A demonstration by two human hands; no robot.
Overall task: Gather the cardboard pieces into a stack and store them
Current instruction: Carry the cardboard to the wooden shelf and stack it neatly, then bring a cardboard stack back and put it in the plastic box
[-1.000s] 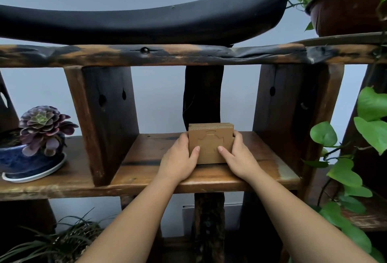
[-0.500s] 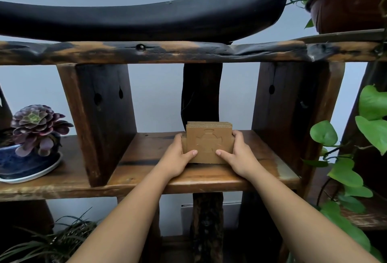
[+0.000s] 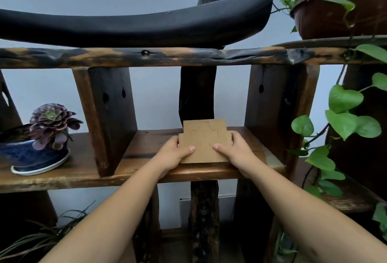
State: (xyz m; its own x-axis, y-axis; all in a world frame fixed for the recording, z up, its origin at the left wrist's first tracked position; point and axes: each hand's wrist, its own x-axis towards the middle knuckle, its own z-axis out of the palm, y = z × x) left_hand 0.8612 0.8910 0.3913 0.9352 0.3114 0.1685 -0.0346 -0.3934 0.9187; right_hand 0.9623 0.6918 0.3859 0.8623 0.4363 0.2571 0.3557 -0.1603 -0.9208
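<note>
A stack of brown cardboard pieces [image 3: 205, 140] stands on edge on the wooden shelf [image 3: 146, 166], in the middle bay between two dark uprights. Its front piece has a stepped outline and faint cut lines. My left hand [image 3: 172, 154] grips the stack's left side, thumb on the front face. My right hand [image 3: 237, 149] grips the right side the same way. The stack leans slightly back toward the dark centre post [image 3: 198, 93]. The rear pieces are hidden behind the front one.
A purple succulent in a blue pot [image 3: 39, 145] sits on the shelf at left. A black curved slab [image 3: 134, 26] lies on the upper shelf beam. A brown planter [image 3: 339, 9] stands top right, with green vine leaves [image 3: 343, 116] hanging down the right side.
The stack's front face has tipped back and now looks taller; its top edges no longer show. Both hands stay clamped on its sides. My view has drawn closer to the shelf.
</note>
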